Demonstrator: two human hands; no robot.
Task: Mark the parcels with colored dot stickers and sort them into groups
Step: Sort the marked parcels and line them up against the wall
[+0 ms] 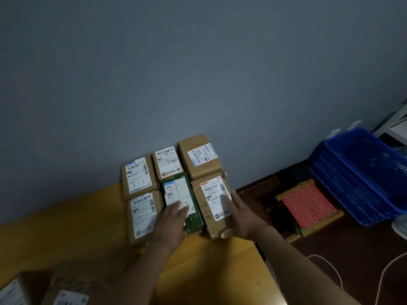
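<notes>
The left hand (170,219) hides part of the green box (195,219). Two near boxes (66,290) are cut off below.

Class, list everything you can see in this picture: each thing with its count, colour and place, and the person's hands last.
brown parcels: five, brown, in a two-row block on the table against the wall
green parcel: one, green, front middle of that block
other parcels: at least two, brown, near left corner, blurred
table: one, yellow, left
sticker sheets: stack, red on top, right of the table
basket: one, blue, far right
cable: white, lower right
wall: grey-blue, behind
left hand: rests on the green parcel
right hand: rests on the front right brown parcel
</notes>
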